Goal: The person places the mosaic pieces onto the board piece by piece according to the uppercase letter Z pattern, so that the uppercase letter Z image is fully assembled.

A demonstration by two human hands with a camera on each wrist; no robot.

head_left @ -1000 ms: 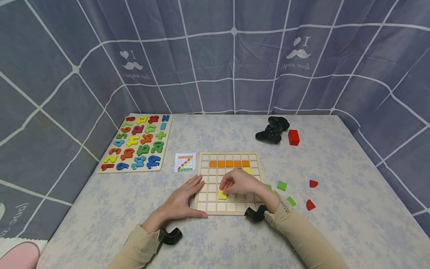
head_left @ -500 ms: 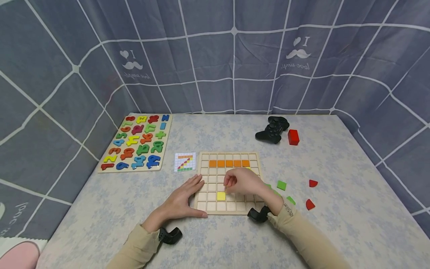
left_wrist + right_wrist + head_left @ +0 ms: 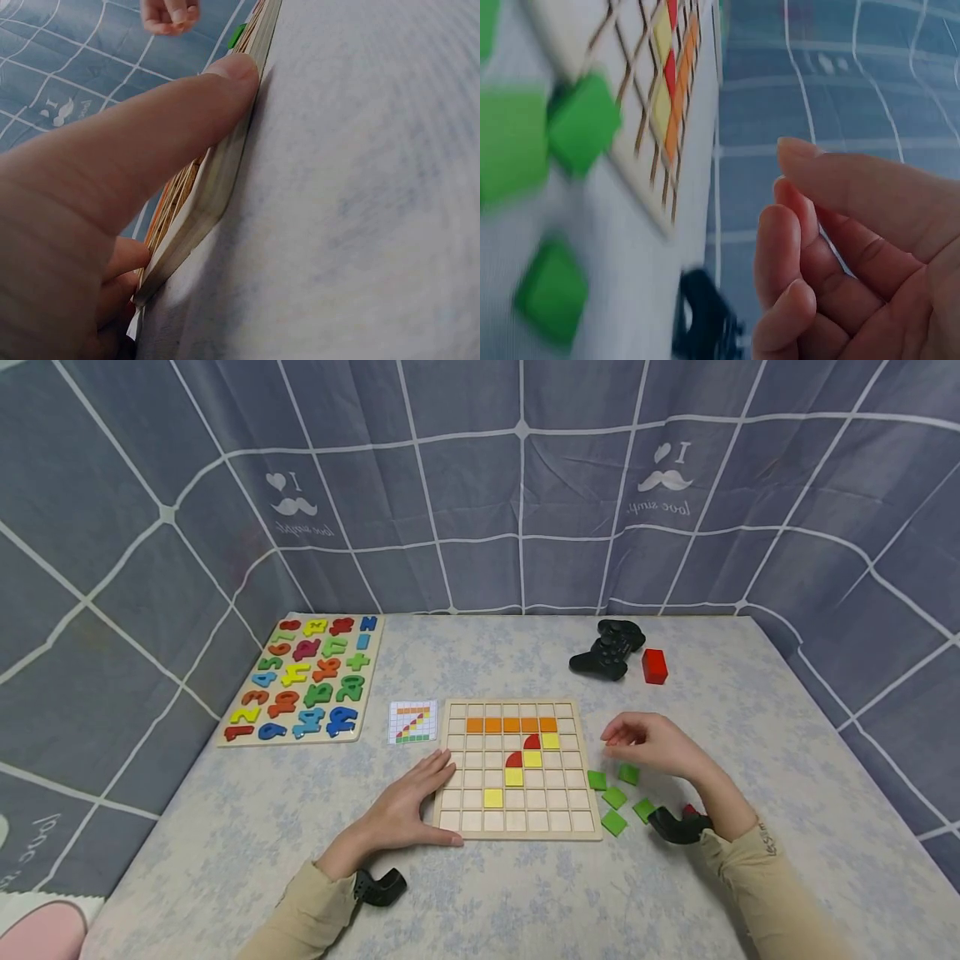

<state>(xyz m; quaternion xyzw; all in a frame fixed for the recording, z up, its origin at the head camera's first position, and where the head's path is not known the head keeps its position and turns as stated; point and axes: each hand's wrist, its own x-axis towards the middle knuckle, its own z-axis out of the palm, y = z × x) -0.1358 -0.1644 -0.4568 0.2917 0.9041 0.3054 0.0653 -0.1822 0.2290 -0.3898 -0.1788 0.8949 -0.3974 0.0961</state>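
A wooden grid board (image 3: 558,820) lies on the table with a row of orange squares (image 3: 512,725). Below them, yellow squares (image 3: 492,797) and red quarter-circle pieces (image 3: 532,742) step down leftwards. My left hand (image 3: 405,806) rests against the board's left side and near corner; in the left wrist view its thumb (image 3: 172,124) lies along the board's edge. Beyond the board's right edge, my right hand (image 3: 656,745) hovers with loosely bent fingers and nothing between them. Several green squares (image 3: 614,797) lie below it. A red piece (image 3: 688,811) is mostly covered by the right wrist's black device.
Left of the board lies a small pattern card (image 3: 412,722) with a coloured Z shape. A number puzzle board (image 3: 300,681) sits at the back left. Toward the back right are a black game controller (image 3: 609,650) and a red block (image 3: 655,667).
My right hand has left the yellow square at the board's lower left and moved right, past the board's edge. The diagonal pieces and green squares are now uncovered. The left hand stays put.
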